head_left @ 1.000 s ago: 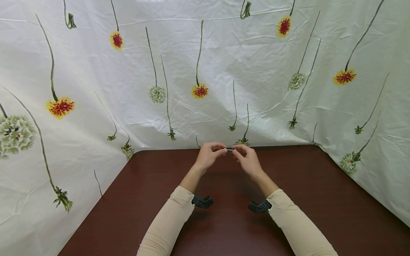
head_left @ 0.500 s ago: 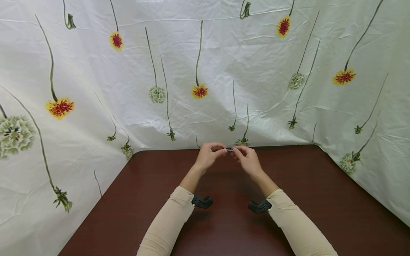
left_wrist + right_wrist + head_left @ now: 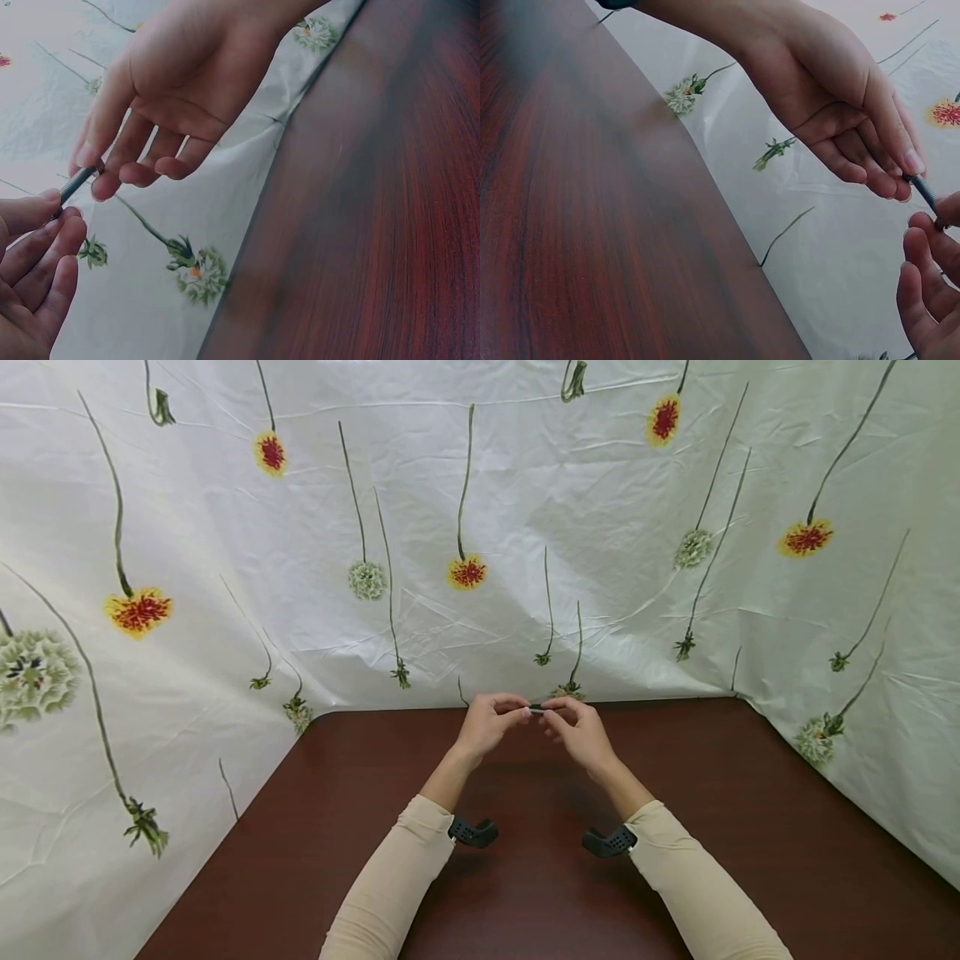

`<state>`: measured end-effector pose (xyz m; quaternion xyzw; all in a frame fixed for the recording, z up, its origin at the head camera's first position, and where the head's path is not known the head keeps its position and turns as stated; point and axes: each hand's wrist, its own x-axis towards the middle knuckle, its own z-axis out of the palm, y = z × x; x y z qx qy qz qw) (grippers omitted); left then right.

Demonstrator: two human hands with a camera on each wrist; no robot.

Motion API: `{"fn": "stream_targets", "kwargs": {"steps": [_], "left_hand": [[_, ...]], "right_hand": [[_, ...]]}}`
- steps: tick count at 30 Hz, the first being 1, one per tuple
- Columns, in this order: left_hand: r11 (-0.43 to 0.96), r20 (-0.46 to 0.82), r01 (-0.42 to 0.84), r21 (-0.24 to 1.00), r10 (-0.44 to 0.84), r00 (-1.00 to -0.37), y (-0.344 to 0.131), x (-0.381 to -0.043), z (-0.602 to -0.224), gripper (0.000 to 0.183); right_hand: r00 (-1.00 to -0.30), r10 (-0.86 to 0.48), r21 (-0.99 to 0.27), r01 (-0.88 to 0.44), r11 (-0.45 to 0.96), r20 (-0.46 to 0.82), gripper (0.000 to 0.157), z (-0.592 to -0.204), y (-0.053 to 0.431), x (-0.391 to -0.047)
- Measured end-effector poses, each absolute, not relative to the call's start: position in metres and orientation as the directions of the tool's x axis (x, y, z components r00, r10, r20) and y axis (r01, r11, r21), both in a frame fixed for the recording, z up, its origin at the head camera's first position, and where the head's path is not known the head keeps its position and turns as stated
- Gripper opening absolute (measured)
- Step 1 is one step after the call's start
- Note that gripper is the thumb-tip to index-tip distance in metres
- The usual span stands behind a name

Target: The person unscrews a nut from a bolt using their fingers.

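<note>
Both hands meet above the far edge of the table in the head view, with a slim grey bolt [image 3: 537,709] between them. Ridges of thread show along the shaft of the bolt [image 3: 925,190] in the right wrist view. My left hand [image 3: 484,727] pinches one end with thumb and fingertips. At the opposite end, thumb and index finger of my right hand [image 3: 587,740] pinch the bolt too, covering its tip. Seen from the left wrist, the bolt [image 3: 76,184] runs slanted from the left hand [image 3: 30,277] up to the right hand [image 3: 191,82], whose other fingers lie relaxed.
A dark reddish-brown table [image 3: 360,810] spreads beneath the arms. Behind and along its sides hangs a white cloth [image 3: 420,510] printed with flowers. Each wrist wears a dark strap; the left strap [image 3: 474,834] and right strap [image 3: 609,842] show under beige sleeves.
The right thumb and index finger shift slightly at their end of the bolt, drawing in and then easing back. The left hand and both arms stay almost still.
</note>
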<state>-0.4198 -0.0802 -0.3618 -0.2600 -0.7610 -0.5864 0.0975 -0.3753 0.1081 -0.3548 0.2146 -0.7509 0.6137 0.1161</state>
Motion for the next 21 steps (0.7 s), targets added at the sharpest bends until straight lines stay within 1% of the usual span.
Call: {"fn": "stream_targets", "kwargs": {"steps": [3,7,12,15,18,21], "left_hand": [[0.158,0.452,0.507,0.847,0.286,-0.845,-0.08,-0.42,-0.362,0.011],[0.154,0.459,0.516,0.843,0.295,-0.838,-0.08,-0.421,-0.362,0.016],[0.178,0.459,0.521,0.835,0.299,-0.837,-0.08,-0.421,-0.362,0.022],[0.165,0.456,0.516,0.84,0.301,-0.838,-0.08,-0.421,-0.362,0.021],[0.154,0.453,0.512,0.845,0.303,-0.838,-0.08,-0.421,-0.362,0.02],[0.155,0.452,0.51,0.846,0.3,-0.84,-0.08,-0.421,-0.361,0.02]], "right_hand": [[-0.873,-0.193,-0.866,-0.477,0.152,0.447,0.027,-0.354,0.108,-0.375],[-0.882,-0.184,-0.875,-0.462,0.144,0.435,0.031,-0.352,0.108,-0.373],[-0.888,-0.17,-0.877,-0.453,0.159,0.428,0.027,-0.352,0.108,-0.373],[-0.873,-0.183,-0.863,-0.48,0.159,0.452,0.024,-0.354,0.109,-0.376],[-0.865,-0.19,-0.861,-0.491,0.135,0.464,0.026,-0.361,0.111,-0.384],[-0.875,-0.174,-0.873,-0.474,0.118,0.451,0.03,-0.369,0.111,-0.394]]}}
